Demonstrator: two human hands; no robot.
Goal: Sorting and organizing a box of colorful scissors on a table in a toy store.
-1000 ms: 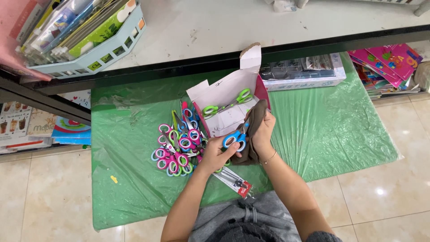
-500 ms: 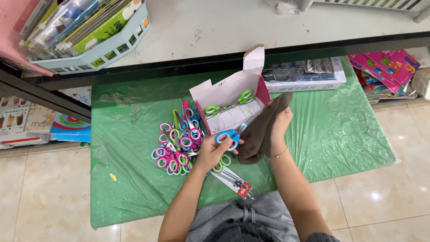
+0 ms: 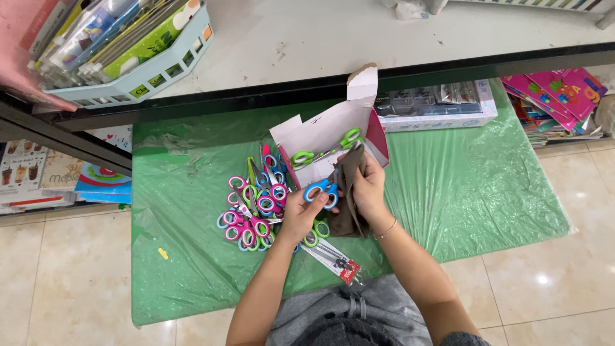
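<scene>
Hiding scissor blades [image 3: 333, 182], brown cloth [image 3: 351, 192].

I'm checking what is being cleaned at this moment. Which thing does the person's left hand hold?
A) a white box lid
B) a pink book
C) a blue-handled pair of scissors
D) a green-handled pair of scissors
C: the left hand grips the blue-handled scissors by the handles, while the right hand presses a brown cloth beside them; the green-handled scissors lie in the open white box.
</scene>
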